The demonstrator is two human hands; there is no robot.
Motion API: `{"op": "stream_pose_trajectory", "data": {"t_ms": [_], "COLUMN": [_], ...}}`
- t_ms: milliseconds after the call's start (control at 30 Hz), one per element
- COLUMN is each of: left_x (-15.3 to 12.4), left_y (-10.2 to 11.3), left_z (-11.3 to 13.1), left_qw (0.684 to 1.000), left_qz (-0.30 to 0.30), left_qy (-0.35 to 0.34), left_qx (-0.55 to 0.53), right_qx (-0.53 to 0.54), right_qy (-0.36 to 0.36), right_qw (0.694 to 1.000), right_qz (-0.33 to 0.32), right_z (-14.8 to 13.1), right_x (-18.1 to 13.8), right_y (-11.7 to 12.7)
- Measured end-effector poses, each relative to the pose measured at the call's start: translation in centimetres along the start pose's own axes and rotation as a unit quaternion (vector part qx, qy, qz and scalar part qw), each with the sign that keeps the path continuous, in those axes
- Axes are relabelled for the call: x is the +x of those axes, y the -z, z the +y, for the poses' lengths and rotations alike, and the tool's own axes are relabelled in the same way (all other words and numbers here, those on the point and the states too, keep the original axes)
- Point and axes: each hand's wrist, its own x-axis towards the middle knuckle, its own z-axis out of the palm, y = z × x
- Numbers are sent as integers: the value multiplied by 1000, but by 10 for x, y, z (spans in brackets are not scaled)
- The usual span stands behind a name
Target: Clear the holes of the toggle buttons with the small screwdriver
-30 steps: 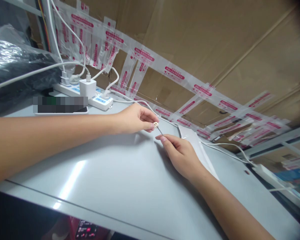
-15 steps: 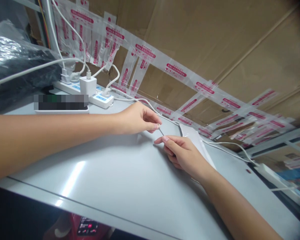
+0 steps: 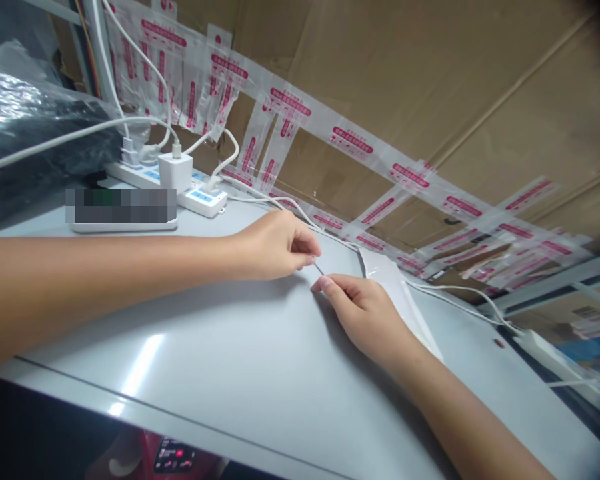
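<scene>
At the right hand (image 3: 363, 310), closed to a tight pinch: presses thumb against forefinger on the near end of a thin grey rod (image 3: 319, 267), other fingers curled loosely underneath. At the left hand (image 3: 275, 247), likewise drawn nearly closed: brings thumb and fingertips together around the rod's far end, hiding that tip; cannot tell of any small piece tucked within the pinch.

Between the two hands, only a short stretch of bare rod in sight. From the right hand, lies forward and to the left; from the left hand, points back and to the right. Slants on its long axis straight from one pinch to the other, with both hands about equally near, apart from each other. Seems to depend, for any turn or push, on both pinches in line with that axis. Looks lifted above the tabletop (image 3: 230, 360), judging by the shadows below.

Farther out, just beyond the right hand, a flat white packet (image 3: 387, 277). Behind the left hand, a white cable (image 3: 290, 202); left of it, a power strip (image 3: 207, 201) with a cube charger (image 3: 176, 175). At the back, a taped cardboard panel (image 3: 430, 80).
</scene>
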Motion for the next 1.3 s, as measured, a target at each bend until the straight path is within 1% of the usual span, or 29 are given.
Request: {"op": "stream_pose_trajectory", "data": {"t_ms": [133, 300, 400, 600, 767, 867, 933, 1033, 1167, 1300], "left_x": [-1, -1, 0, 1, 0, 1, 1, 1, -1, -2], "left_y": [-4, 0, 2, 1, 0, 1, 1, 2, 1, -3], "left_z": [6, 9, 5, 2, 3, 3, 3, 3, 5, 8], "left_qw": [997, 998, 999, 993, 988, 979, 973, 976, 987, 994], "left_qz": [31, 44, 36, 12, 2, -8, -19, -23, -2, 16], "left_qy": [-45, -28, -15, 49, 70, 82, 84, 87, 92, 82], "left_qx": [55, 42, 6, -102, -137, -186, -212, -200, -131, -77], "right_qx": [-14, 23, 50, 122, 192, 238, 249, 215, 133, 51], "right_qy": [-1, -9, -32, -48, -58, -60, -56, -50, -43, -36], "right_qw": [1000, 1000, 998, 991, 979, 968, 965, 974, 990, 998], "right_qz": [7, 1, 4, -9, -34, -50, -57, -47, -6, 24], "right_z": [-3, -1, 2, 7, 8, 8, 8, 8, 6, 0], "right_x": [-1, 0, 1, 1, 2, 2, 2, 2, 1, -1], "right_y": [-2, -1, 0, -2, -2, -2, -2, -2, -3, -3]}}
